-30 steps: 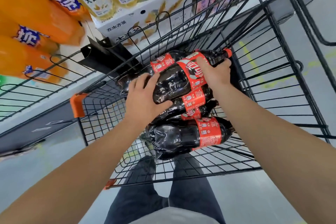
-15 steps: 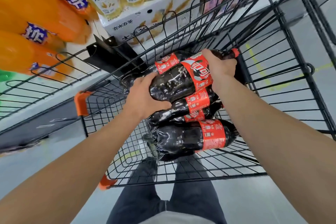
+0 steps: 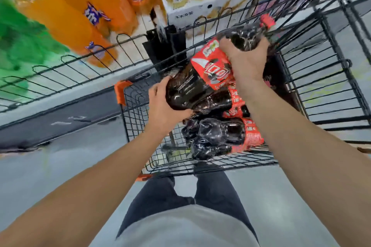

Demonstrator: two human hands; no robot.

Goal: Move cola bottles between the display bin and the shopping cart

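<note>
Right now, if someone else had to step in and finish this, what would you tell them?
Left hand cups the base of one cola bottle; right hand grips its shoulder near the red cap. The bottle is held over the shopping cart, cap toward the display bin. Several other cola bottles lie in the cart. Left: set this one in the bin, then move the rest.

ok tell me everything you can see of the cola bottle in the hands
The held cola bottle is large, clear plastic full of dark drink, with a red label and a red cap. It lies tilted, cap end higher, above other bottles in the shopping cart. The left hand cups its base; the right hand grips its shoulder.
</note>
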